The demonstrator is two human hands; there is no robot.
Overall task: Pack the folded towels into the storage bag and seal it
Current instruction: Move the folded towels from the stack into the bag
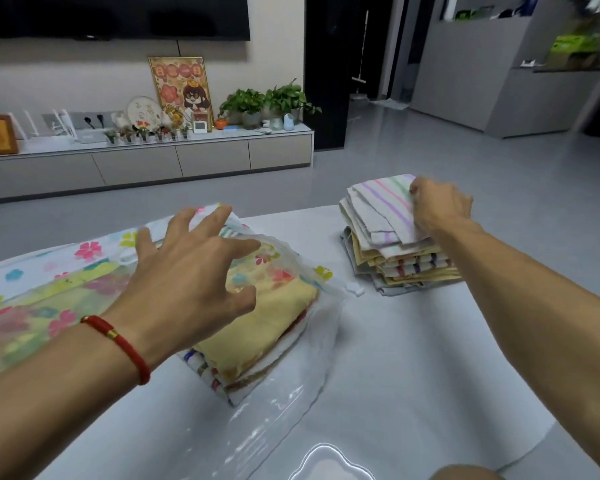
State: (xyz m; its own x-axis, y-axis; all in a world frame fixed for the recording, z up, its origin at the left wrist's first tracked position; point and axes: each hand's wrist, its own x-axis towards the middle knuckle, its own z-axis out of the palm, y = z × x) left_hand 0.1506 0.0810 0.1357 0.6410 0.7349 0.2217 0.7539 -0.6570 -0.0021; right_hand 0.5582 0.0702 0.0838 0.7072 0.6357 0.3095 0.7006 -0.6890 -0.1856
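Observation:
A clear storage bag (84,271) printed with coloured flowers lies at the left of the grey table (413,341). Its open mouth faces right, and folded towels (267,327), a yellow one on top, sit inside near the mouth. My left hand (191,271) hovers over the bag with its fingers spread, holding nothing. At the right stands a stack of folded towels (395,258). My right hand (440,209) rests on the stack's far side, its fingers closed on the top striped towel (385,206).
A small white clip (355,289) lies between the bag and the stack. A clear plastic flap (284,417) of the bag spreads toward the near edge. Beyond the table are grey floor and a low TV cabinet (174,157) with plants and ornaments.

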